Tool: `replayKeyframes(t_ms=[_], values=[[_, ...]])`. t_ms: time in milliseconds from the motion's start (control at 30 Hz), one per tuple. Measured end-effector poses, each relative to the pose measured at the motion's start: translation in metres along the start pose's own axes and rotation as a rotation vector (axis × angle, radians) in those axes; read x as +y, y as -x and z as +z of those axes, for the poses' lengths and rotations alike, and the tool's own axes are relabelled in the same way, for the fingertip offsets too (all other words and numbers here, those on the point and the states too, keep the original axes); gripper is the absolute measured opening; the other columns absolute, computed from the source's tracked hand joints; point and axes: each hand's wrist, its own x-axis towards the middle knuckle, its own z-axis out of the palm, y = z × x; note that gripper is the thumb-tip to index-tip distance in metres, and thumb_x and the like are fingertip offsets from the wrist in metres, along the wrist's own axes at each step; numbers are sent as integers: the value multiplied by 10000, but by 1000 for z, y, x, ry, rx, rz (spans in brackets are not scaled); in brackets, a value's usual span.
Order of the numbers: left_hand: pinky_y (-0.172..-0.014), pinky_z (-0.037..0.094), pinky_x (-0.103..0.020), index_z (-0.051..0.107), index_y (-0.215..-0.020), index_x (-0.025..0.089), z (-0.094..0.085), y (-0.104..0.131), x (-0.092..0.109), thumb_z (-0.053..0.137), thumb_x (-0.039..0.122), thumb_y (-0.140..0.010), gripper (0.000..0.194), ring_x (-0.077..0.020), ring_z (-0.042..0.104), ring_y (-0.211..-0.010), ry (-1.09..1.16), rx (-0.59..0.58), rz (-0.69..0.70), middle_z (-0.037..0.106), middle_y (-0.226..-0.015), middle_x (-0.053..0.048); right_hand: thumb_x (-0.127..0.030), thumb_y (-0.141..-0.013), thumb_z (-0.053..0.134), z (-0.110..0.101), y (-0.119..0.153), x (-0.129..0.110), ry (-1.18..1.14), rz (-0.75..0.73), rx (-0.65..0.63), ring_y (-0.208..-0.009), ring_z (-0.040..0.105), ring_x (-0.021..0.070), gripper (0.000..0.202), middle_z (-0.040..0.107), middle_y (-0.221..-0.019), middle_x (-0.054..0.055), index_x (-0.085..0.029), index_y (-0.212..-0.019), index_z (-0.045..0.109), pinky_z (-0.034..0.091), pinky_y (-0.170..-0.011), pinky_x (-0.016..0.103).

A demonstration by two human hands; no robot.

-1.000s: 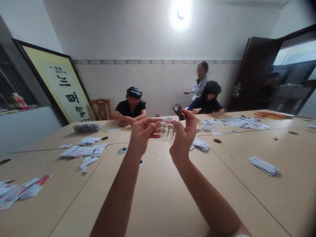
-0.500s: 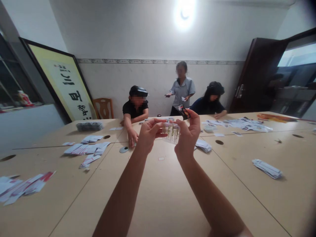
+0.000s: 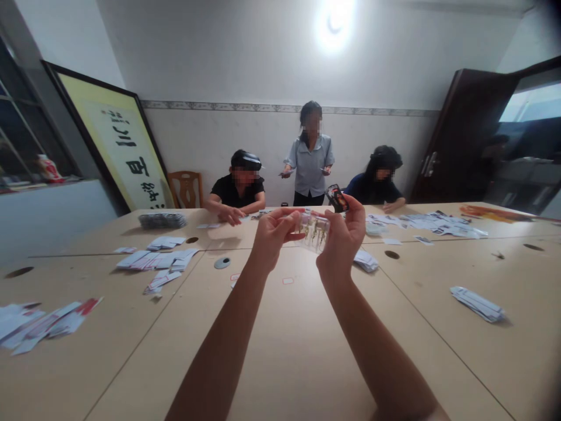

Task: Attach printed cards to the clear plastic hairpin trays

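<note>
Raised over the table, my left hand (image 3: 275,233) pinches the left edge of a small clear plastic pack (image 3: 312,235). Several thin greenish-gold pieces stand in a row inside it, too small to name. At the pack's right edge, my right hand (image 3: 344,237) grips with thumb and fingers. A black printed card (image 3: 336,199) with an orange patch sticks up from the fingers of that same hand. Below the pack, a small red-bordered label (image 3: 287,281) lies on the table.
On the wooden table (image 3: 280,362) lie paper slips (image 3: 158,259) at left, a paper bundle (image 3: 477,304) at right and a dark stack (image 3: 162,220). Round holes (image 3: 392,255) pierce the top. Two seated people and one standing person (image 3: 309,161) are across the table.
My hands and the pack appear slightly farther right as the view shifts. The seated person at left has drawn a hand back from the grey disc. The standing person has turned more frontal.
</note>
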Motion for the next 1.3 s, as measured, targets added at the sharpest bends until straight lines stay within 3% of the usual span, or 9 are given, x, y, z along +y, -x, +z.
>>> replayKeyframes(t_ms=[133,367,567,833,1100,1300], values=[[-562,606,-196,762,-846,132,-6,-1,1,914,361,-650,338,-87,644,-565,24,11,-11,701,-646,-1,-169,-644,677,1,0,2,-18,44,-25,-821,577,122,384,599,-1044,-6,-222,-1019,615,540,-734,280],[-634,628,-231,774,-919,137,-8,-3,1,902,360,-659,365,-125,705,-680,35,-52,-64,764,-822,-39,-190,-616,671,1,-6,-3,-38,113,26,-721,592,116,380,589,-1013,-3,-235,-984,589,566,-678,286],[-615,604,-192,785,-930,172,-24,-4,9,887,362,-693,321,-116,704,-690,-126,-94,-41,772,-827,-33,-210,-599,667,2,-1,9,-13,220,-28,-752,604,127,425,604,-1050,12,-238,-1014,582,537,-666,263],[-517,586,-211,760,-767,136,-53,-8,31,873,281,-584,259,-126,659,-612,-289,195,61,731,-725,-33,-259,-596,759,-1,-5,18,119,268,-134,-875,670,127,493,627,-1138,6,-224,-1068,621,482,-719,224],[-377,460,-146,741,-738,176,-100,-9,51,806,222,-591,168,-96,609,-505,-295,508,192,719,-677,-10,-239,-607,684,-29,-53,34,231,456,-60,-594,705,96,302,671,-800,-66,-226,-895,593,457,-547,182],[-339,385,-147,701,-697,185,-112,-6,58,767,183,-636,90,-91,575,-456,-337,594,194,700,-634,3,-236,-539,793,-40,-72,21,299,474,-144,-476,662,97,300,688,-676,-66,-206,-787,625,400,-399,153]])
